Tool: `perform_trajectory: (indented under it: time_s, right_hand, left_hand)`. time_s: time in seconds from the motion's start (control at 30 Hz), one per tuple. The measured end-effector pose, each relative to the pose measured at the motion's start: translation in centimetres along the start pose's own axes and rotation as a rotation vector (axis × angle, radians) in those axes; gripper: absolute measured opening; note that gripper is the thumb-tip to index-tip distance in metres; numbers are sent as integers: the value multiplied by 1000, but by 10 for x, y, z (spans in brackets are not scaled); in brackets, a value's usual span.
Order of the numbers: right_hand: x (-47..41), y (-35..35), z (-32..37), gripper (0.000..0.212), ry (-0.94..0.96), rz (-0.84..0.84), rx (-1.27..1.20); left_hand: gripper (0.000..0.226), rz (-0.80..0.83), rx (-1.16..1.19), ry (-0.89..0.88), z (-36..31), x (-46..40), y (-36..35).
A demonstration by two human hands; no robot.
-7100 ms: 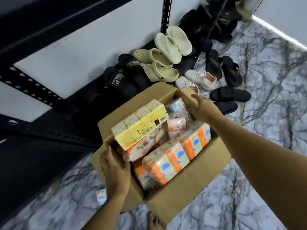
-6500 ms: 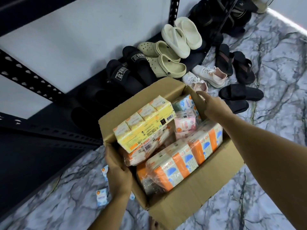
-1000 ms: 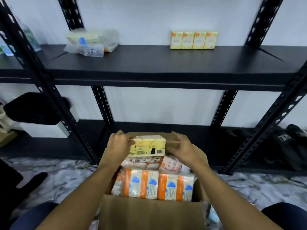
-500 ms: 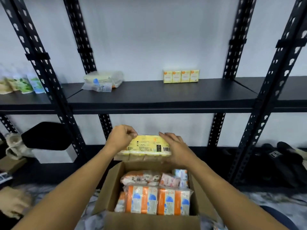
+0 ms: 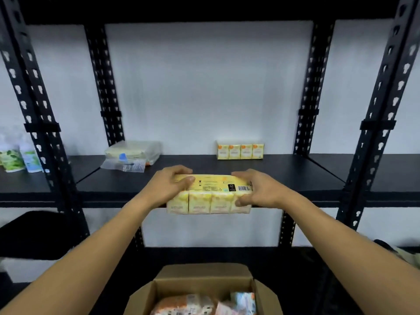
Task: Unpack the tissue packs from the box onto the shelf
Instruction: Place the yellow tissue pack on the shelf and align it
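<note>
Nearest the camera, the cardboard box (image 5: 202, 289) sits open on the floor with more wrapped tissue packs (image 5: 184, 306) still inside, orange ones and a pinkish one as far as I can make out (bottom of the view cuts them off).

Above that, both arms reach forward holding the yellow tissue pack (image 5: 210, 193) at the front edge of the shelf (image 5: 284, 178), about level with the board; I can't tell whether it touches it. The left hand (image 5: 169, 186) grips the left end, thumb on top and fingers wrapped round the far side. The right hand (image 5: 256, 189) clamps the right end near the barcode, with fingers curled under the front.

Handling guess: it's a row of small packets in thin film, so light, squishy and a bit slick. A grip in the middle would probably make it sag or fold, so holding both ends like this looks right to me. Nothing fragile, it could take a firm squeeze.

Further back on the same shelf, another yellow pack (image 5: 240, 151) stands against the wall, with a clear plastic bag (image 5: 131, 155) of stuff off to the left. Beyond the upright (image 5: 43, 142) on the far left are some green-and-white pouches (image 5: 16, 158).
</note>
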State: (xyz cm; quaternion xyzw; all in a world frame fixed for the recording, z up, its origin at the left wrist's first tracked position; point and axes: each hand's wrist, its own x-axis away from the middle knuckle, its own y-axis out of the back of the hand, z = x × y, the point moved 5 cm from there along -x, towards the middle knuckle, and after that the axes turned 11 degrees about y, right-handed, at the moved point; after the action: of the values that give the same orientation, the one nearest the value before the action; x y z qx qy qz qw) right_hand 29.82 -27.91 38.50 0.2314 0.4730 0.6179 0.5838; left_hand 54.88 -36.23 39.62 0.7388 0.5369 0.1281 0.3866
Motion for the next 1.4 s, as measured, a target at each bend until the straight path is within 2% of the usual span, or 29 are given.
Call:
perform_trajectory:
  time_s: [0.17, 0.47, 0.53, 0.67, 0.77, 0.9, 1.03, 1.1, 1.17, 1.27, 1.33, 1.4]
  right_hand:
    - [-42, 31, -25, 89, -43, 4, -55]
    - [-113, 48, -70, 89, -54, 22, 10]
    - [-123, 47, -80, 89, -59, 17, 12]
    - [-138, 47, -86, 88, -45, -14, -47]
    - [-145, 48, -86, 89, -16, -45, -59]
    - [-145, 54, -87, 90, 31, -158, -205]
    - [-141, 60, -95, 88, -9, -325, -364]
    - [-139, 56, -101, 85, -100, -323, -459]
    - [-136, 49, -99, 82, -173, -257, -663]
    - [-135, 49, -84, 97, -217, -186, -855]
    - [-137, 52, -75, 102, -265, -115, -844]
    - [-138, 52, -68, 102, -324, 48, -776]
  left_hand:
    - [67, -24, -21, -25, -9, -43, 10]
    - [80, 19, -47, 28, 7, -124, -8]
    - [88, 27, -117, 21, 10, -135, -14]
    - [99, 24, -404, -54, -2, -157, -28]
    - [95, 7, -499, -104, -17, -169, -34]
    - [92, -36, -399, -71, -18, -178, -32]
    - [67, -103, -93, -26, -12, -174, -24]
    - [62, -138, 83, -6, -11, -171, -23]
    - [63, -179, 168, -25, -13, -168, -26]
    - [67, -234, 18, -162, -18, -161, -33]
    - [61, -295, -180, -282, -21, -156, -37]
    - [55, -377, -307, -392, -25, -150, -40]
